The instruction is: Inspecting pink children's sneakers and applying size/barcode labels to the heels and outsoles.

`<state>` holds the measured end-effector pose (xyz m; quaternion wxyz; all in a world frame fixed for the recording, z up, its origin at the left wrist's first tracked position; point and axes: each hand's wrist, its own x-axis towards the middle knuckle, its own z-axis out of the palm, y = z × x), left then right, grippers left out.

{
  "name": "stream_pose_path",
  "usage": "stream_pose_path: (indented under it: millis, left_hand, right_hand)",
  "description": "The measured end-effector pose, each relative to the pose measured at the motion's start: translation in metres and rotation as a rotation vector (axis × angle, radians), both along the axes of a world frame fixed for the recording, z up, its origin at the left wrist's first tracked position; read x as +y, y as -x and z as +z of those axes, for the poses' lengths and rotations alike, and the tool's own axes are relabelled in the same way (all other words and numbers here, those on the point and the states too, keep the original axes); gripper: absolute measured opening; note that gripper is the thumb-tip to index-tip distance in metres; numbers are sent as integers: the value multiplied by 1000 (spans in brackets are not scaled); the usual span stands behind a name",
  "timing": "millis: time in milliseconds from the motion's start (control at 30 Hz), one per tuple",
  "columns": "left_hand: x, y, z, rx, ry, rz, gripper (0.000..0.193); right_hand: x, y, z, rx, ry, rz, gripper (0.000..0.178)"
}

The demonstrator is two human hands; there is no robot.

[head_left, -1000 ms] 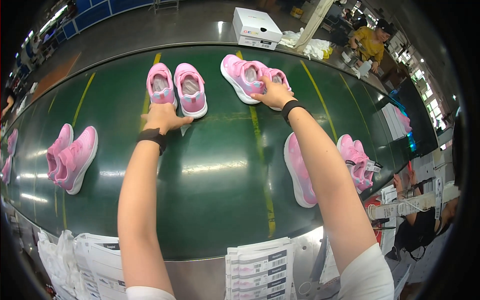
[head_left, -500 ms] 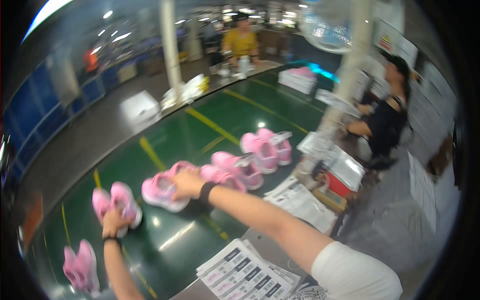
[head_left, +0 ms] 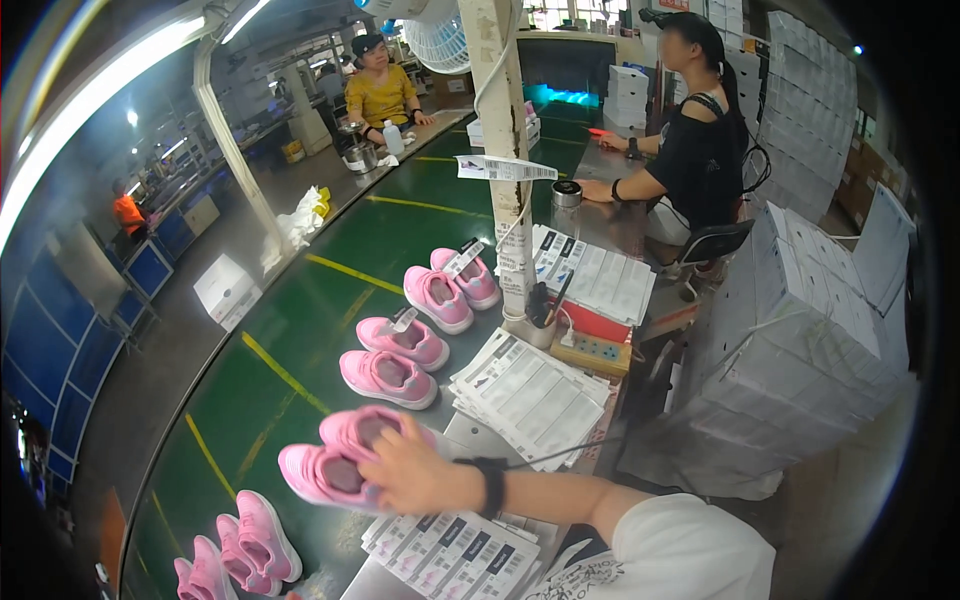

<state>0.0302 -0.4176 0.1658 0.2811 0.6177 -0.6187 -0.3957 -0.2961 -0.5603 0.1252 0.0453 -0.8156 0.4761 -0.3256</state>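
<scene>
My right hand (head_left: 425, 478), with a dark band at the wrist, is closed on the heel end of a pair of pink sneakers (head_left: 335, 462). Its fingers reach to the shoe openings, and the palm side is hidden. Of my left hand, only a blurred skin-coloured sliver shows at the lower edge, close to two pink pairs: one pair (head_left: 257, 540) and, beyond it to the left, another pair (head_left: 203, 570). Farther along the green belt (head_left: 330, 330) stand a tagged pink pair (head_left: 392, 365) and another tagged pair (head_left: 450, 290).
Printed label sheets (head_left: 450, 555) lie beneath my right forearm, with another stack of sheets (head_left: 530, 395) beyond. A white post (head_left: 495, 130) rises beside a power strip (head_left: 590, 350). One co-worker (head_left: 700, 150) sits at right, another (head_left: 380, 90) across the belt. White boxes (head_left: 790, 320) stand right.
My right hand has drawn a pair of sneakers nearer the label sheets. My left hand has left its pair and dropped almost out of the picture. The view has swung to the right.
</scene>
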Motion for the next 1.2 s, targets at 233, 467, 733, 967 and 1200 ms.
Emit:
stream_pose_path:
  millis: [233,467,733,967,1200]
  left_hand:
    - [40,167,-27,128,32,191,75]
    - [50,156,-53,118,216,336,70]
    - [48,158,-47,-12,27,114,77]
    - [43,159,-48,-291,296,72,74]
    - [16,153,-51,-362,701,-158,32]
  right_hand:
    - [141,30,5,51,-367,483,44]
    - [147,63,8,-422,-507,425,45]
    - [126,71,-19,-116,-679,115,57]
    - [116,70,-18,-84,-306,134,62]
    - [88,60,-22,26,35,440,34]
